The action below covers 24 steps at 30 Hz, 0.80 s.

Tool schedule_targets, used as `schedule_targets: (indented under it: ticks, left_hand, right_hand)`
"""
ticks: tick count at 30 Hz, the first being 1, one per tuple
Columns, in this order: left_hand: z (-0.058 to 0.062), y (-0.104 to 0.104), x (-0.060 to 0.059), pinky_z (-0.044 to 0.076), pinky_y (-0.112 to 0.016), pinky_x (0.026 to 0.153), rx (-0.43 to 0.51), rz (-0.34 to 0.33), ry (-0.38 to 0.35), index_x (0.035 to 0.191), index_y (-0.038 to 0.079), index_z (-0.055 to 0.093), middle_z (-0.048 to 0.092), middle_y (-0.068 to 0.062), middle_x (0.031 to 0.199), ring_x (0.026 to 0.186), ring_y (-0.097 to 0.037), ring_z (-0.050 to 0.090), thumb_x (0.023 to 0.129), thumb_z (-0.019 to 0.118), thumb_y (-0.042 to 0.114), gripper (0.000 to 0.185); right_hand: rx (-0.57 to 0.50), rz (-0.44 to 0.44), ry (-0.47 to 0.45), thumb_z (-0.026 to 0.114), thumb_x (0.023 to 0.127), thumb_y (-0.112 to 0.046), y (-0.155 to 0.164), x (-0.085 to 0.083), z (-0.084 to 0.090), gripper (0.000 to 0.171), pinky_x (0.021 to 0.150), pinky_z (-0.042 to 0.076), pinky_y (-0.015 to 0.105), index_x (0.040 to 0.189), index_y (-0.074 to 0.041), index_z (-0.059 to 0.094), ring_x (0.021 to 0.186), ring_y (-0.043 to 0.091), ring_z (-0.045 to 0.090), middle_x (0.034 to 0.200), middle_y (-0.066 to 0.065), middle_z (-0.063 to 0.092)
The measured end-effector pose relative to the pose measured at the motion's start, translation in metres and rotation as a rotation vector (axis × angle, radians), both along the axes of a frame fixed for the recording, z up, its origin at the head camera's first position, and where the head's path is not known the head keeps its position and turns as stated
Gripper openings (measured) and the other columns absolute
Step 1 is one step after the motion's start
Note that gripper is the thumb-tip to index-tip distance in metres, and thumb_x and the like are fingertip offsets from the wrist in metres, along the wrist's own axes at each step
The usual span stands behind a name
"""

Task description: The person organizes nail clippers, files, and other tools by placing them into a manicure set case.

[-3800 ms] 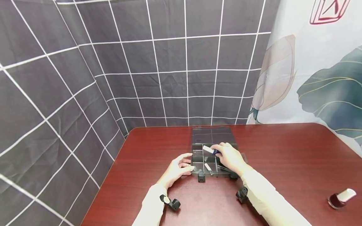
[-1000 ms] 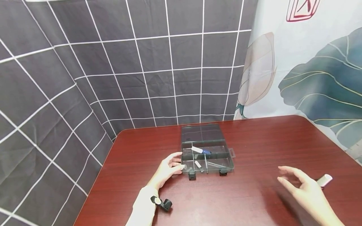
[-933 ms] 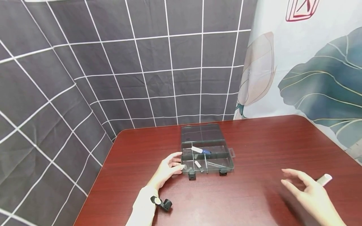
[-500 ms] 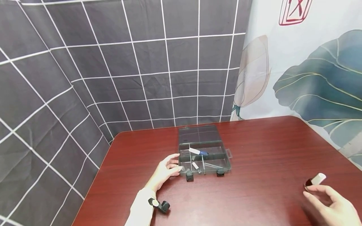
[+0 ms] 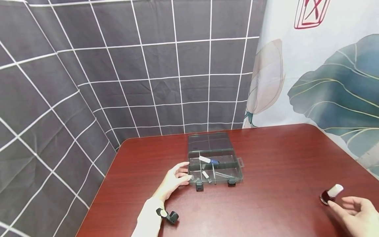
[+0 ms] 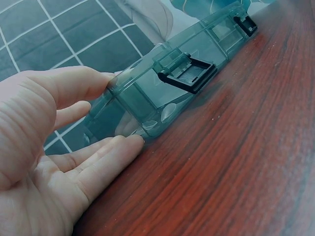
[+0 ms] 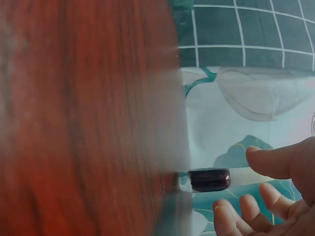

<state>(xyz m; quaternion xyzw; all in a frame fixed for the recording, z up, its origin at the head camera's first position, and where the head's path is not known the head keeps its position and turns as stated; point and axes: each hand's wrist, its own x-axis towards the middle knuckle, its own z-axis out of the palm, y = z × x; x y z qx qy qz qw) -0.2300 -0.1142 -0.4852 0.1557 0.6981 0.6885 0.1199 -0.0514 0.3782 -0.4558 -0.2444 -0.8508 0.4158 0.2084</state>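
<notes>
A translucent grey compartment box [image 5: 225, 172] stands on the table with its lid [image 5: 210, 141] laid back. My left hand [image 5: 174, 179] rests its fingertips on the box's left side, near the front corner. Inside the box, a slim blue item with a white end [image 5: 209, 160] lies across a divider at the back. A small white piece [image 5: 205, 174] is in the front middle compartment, and a thin clear stick [image 5: 225, 175] in the front right one. At far right, a dark red nail polish bottle [image 7: 210, 180] stands upright, my right hand's [image 7: 275, 196] fingers spread around its white cap without a clear grip.
The red-brown wooden table [image 5: 260, 204] spreads between the box and the bottle. Two black latches [image 5: 199, 186] hang at the box's front. A grey grid-patterned cloth [image 5: 160, 89] rises behind and to the left, a floral cloth [image 5: 334, 89] at right. My left wrist wears a black mount [image 5: 167, 215].
My right hand has let go of the blue and white item inside the box and moved far right to the nail polish bottle. My left hand has stayed at the box's left side.
</notes>
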Motion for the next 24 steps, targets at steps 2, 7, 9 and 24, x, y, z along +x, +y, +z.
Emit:
schedule_targets:
  ticks: [2, 7, 9, 24]
  left_hand:
    - [0.0, 0.0, 0.001, 0.055, -0.04, 0.074, 0.008, -0.007, -0.008, 0.136, 0.006, 0.043, 0.05, -0.026, 0.117, 0.093, -0.021, 0.059, 0.081, 0.071, 0.006, 0.062]
    - [0.0, 0.0, 0.0, 0.055, -0.04, 0.074, 0.006, -0.011, -0.002, 0.137, 0.007, 0.043, 0.051, -0.026, 0.118, 0.094, -0.022, 0.059, 0.081, 0.071, 0.006, 0.062]
    - [0.0, 0.0, 0.0, 0.055, -0.04, 0.074, 0.003, -0.008, 0.0, 0.137, 0.008, 0.043, 0.051, -0.025, 0.118, 0.094, -0.022, 0.059, 0.081, 0.071, 0.007, 0.062]
    - [0.0, 0.0, -0.001, 0.055, -0.041, 0.074, 0.012, -0.019, -0.007, 0.138, 0.005, 0.041, 0.049, -0.027, 0.119, 0.093, -0.021, 0.058, 0.083, 0.068, 0.002, 0.062]
  right_hand:
    - [0.071, 0.012, -0.086, 0.074, 0.077, -0.017, 0.002, -0.004, 0.001, 0.046, 0.043, 0.037, 0.01, 0.096, 0.019, 0.053, 0.052, -0.014, 0.039, 0.063, 0.017, 0.061]
    - [0.138, 0.115, -0.203, 0.073, 0.079, -0.027, 0.006, -0.01, 0.005, 0.062, 0.045, 0.037, 0.012, 0.106, 0.024, 0.049, 0.056, -0.015, 0.039, 0.079, 0.029, 0.063]
    - [0.136, 0.144, -0.216, 0.072, 0.081, -0.027, 0.006, -0.012, 0.007, 0.061, 0.046, 0.039, 0.012, 0.105, 0.025, 0.05, 0.057, -0.015, 0.04, 0.08, 0.027, 0.064]
    - [0.26, 0.063, -0.278, 0.073, 0.077, -0.028, 0.009, -0.028, 0.003, 0.043, 0.059, 0.038, 0.043, 0.088, 0.01, 0.055, 0.058, 0.007, 0.049, 0.068, 0.014, 0.065]
